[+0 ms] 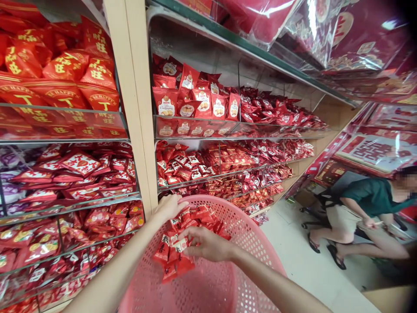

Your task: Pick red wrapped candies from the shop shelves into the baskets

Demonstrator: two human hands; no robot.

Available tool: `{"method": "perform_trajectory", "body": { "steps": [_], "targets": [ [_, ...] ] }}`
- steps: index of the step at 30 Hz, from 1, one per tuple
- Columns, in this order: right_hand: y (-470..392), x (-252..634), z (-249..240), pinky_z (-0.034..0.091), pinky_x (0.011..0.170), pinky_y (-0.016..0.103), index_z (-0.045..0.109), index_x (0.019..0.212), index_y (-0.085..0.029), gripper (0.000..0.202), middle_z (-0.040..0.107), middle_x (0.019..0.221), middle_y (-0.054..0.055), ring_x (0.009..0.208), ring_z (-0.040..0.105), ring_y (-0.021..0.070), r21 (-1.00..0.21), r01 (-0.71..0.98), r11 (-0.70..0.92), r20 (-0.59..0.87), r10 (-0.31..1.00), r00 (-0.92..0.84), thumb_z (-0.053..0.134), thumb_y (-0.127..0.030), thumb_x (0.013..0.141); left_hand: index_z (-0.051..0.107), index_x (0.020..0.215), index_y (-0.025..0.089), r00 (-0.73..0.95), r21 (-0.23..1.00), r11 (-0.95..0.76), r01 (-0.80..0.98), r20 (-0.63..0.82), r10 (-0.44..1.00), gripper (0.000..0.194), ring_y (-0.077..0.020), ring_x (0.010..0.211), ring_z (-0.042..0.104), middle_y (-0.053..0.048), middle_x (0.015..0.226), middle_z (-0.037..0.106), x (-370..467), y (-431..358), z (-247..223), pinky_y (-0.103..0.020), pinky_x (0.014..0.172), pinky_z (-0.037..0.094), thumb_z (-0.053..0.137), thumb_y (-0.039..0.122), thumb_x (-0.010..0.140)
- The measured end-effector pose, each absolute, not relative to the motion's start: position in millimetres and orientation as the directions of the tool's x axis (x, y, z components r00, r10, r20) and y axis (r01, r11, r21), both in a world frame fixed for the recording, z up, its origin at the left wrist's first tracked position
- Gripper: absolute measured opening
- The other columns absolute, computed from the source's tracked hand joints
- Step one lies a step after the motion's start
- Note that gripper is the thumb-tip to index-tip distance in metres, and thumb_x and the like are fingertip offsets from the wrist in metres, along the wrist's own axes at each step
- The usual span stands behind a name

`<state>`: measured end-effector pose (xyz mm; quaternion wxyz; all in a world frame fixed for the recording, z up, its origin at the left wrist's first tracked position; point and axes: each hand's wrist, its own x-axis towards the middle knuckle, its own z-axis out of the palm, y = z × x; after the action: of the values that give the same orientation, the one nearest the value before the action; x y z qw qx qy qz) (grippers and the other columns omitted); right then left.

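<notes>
A large pink perforated basket (257, 243) stands in front of me, tilted toward the shelves. My left hand (169, 208) is closed over its far left rim. Inside the basket, small red snack packets (172, 271) with black characters on white labels lie in a pile against the upper left side. My right hand (208, 244) reaches into the basket from the right. Its fingers curl around some of these packets, slightly blurred, and the palm side is partly hidden. Pink basket floor shows below the pile.
Shelves with clear dividers (239, 91) hold red packets (166, 104) ahead and larger red bags (68, 65) at left. A wooden post (138, 100) separates them. At right, a seated person in a green top (368, 198) is beside the pale tiled floor (286, 248).
</notes>
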<state>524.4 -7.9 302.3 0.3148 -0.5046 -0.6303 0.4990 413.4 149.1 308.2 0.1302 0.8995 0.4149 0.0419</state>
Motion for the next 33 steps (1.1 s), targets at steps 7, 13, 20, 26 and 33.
{"method": "perform_trajectory", "body": {
  "steps": [7, 13, 20, 26, 33],
  "targets": [
    [15.3, 488.2, 313.0, 0.041, 0.074, 0.026, 0.055, 0.106, -0.02, 0.026, 0.06, 0.091, 0.003, 0.084, 0.053, 0.0156, -0.517, 0.787, 0.337, 0.13, 0.94, -0.317, 0.052, -0.021, 0.08, 0.061, 0.079, 0.021, 0.654, 0.27, -0.624, 0.733, -0.026, 0.756, 0.041, -0.0243, 0.08, 0.062, -0.008, 0.082, 0.067, 414.0, 150.1, 308.2, -0.026, 0.059, 0.038, 0.036, 0.054, 0.08],
    [30.5, 480.2, 299.4, 0.04, 0.071, 0.031, 0.054, 0.104, -0.02, 0.02, 0.056, 0.097, 0.006, 0.09, 0.047, 0.021, -0.047, 0.924, 0.379, 0.253, 0.9, -0.356, 0.042, -0.023, 0.088, 0.06, 0.077, 0.021, 0.651, 0.266, -0.622, 0.736, -0.027, 0.759, 0.045, -0.0221, 0.079, 0.062, -0.007, 0.081, 0.067, 413.6, 149.8, 308.8, -0.025, 0.061, 0.038, 0.034, 0.057, 0.08],
    [24.6, 476.9, 286.3, 0.037, 0.063, 0.034, 0.051, 0.105, -0.014, 0.022, 0.051, 0.098, 0.009, 0.085, 0.043, 0.0213, 0.193, 0.932, 0.306, 0.314, 0.881, -0.354, 0.048, -0.017, 0.083, 0.06, 0.079, 0.021, 0.633, 0.31, -0.592, 0.743, -0.042, 0.773, 0.041, -0.0209, 0.084, 0.062, -0.006, 0.085, 0.067, 413.2, 149.2, 309.1, -0.024, 0.065, 0.039, 0.039, 0.056, 0.079],
    [22.9, 475.6, 278.3, 0.036, 0.067, 0.032, 0.055, 0.091, -0.014, 0.015, 0.053, 0.093, 0.005, 0.083, 0.043, 0.0174, 0.247, 0.809, 0.533, 0.305, 0.749, -0.588, 0.044, -0.024, 0.088, 0.06, 0.08, 0.021, 0.648, 0.296, -0.616, 0.73, -0.014, 0.762, 0.042, -0.0241, 0.084, 0.062, -0.007, 0.083, 0.067, 412.0, 147.9, 311.2, -0.026, 0.064, 0.04, 0.036, 0.056, 0.081],
    [23.7, 482.7, 263.5, 0.037, 0.078, 0.034, 0.054, 0.1, -0.01, 0.043, 0.053, 0.107, 0.009, 0.094, 0.043, 0.0198, 0.285, 0.791, 0.541, 0.333, 0.718, -0.611, 0.053, -0.049, 0.079, 0.059, 0.08, 0.022, 0.652, 0.289, -0.622, 0.728, -0.007, 0.759, 0.041, -0.0238, 0.084, 0.063, -0.007, 0.082, 0.068, 411.7, 150.1, 308.4, -0.027, 0.065, 0.04, 0.035, 0.055, 0.081]
  ]
}}
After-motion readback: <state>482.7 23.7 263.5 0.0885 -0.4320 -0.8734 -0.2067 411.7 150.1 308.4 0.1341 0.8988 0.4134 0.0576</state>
